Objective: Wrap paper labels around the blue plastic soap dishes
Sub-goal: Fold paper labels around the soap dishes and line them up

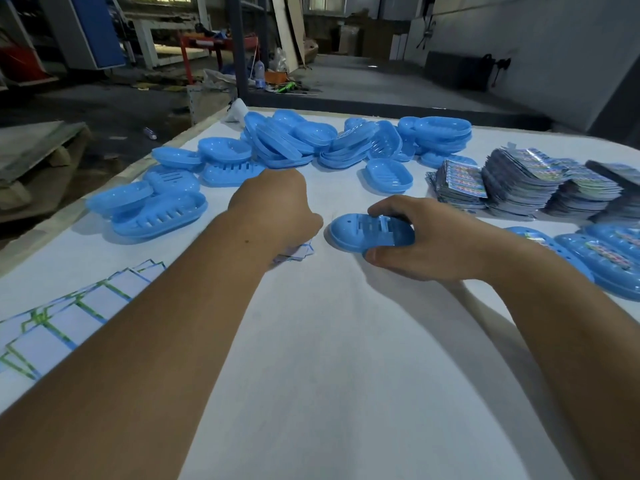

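At table centre, the right hand (pixel 426 240) grasps an unwrapped soap dish (pixel 372 233), while the left hand (pixel 277 209), fingers curled, pinches a paper label (pixel 298 252). Labelling is starting; next, the label must meet the dish.

Small factory or packing workshop, dim. Bare concrete floor (pixel 363 77) with scattered litter beyond the table. Steel post (pixel 238 46) at 12 o'clock; boards (pixel 289 29) leaning beside it. Blue machine cabinet (pixel 93 29) at 10 o'clock. Work table (pixel 329 341) under white sheet carries bulk stock: heaped blue soap dishes (pixel 294 140) at 12, stacked printed labels (pixel 526 181) at 2 o'clock.
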